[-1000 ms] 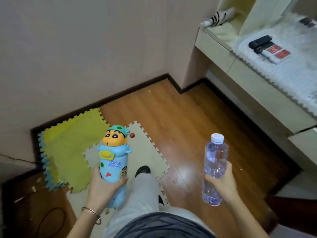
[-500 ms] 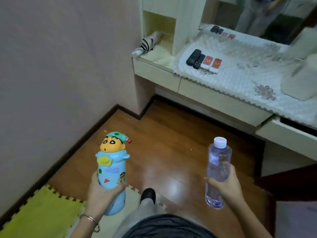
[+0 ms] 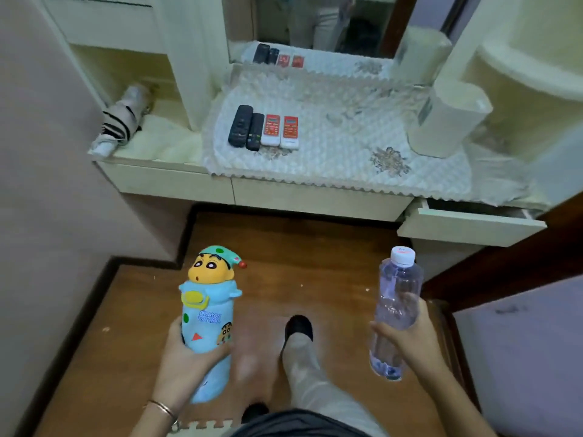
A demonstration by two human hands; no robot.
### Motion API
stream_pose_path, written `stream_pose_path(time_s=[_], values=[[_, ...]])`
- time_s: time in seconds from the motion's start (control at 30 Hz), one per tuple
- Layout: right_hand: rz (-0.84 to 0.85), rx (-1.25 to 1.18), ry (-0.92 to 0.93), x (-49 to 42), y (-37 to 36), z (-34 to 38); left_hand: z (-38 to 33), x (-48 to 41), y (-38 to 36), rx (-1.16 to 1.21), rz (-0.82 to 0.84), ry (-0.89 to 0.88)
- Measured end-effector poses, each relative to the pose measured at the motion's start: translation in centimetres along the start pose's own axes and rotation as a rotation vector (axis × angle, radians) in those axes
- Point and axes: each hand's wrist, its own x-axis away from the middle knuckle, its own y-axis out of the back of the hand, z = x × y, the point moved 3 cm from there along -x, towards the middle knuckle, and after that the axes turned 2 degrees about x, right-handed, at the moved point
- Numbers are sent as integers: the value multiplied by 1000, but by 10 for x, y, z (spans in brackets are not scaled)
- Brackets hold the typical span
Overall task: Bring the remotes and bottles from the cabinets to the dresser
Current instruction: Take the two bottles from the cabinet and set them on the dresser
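Two bottles carried, both upright: cartoon bottle [image 3: 206,313] wrapped in my left hand [image 3: 186,364], clear water bottle [image 3: 396,307] wrapped in my right hand [image 3: 407,339]. Ahead and higher, dresser [image 3: 315,197]; bare top right of four remotes [image 3: 263,129] lies nearer my right hand.

A single wide-angle view from the person's head looks forward and steeply down. The left hand [image 3: 186,367] and right hand [image 3: 410,339] sit close to the lens at the bottom. The floor [image 3: 315,263] lies below them, and the dresser [image 3: 315,197] stands farther off across the top.
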Motion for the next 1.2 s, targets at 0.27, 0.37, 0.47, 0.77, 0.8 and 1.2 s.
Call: stream_pose_path(time_s=[0.27,0.37,0.47,0.77,0.8,1.2], values=[[28,-44,-48,-121,9,29,-83,-90,-86,-38,28,-88],[23,-39,19,-172,7,64,-120,-124,-99,-25,12,-117],[17,-91,50,-210,1,96,-147,-150,-104,-45,-4,-123],[-52,-96,-21,-270,-17,125,-210,-250,-116,-40,82,-158],[-53,-98,-28,-274,-20,130,-221,-261,-117,-44,103,-174],[-122,-144,224,-362,-29,265,-338,-357,-223,60,390,-424]])
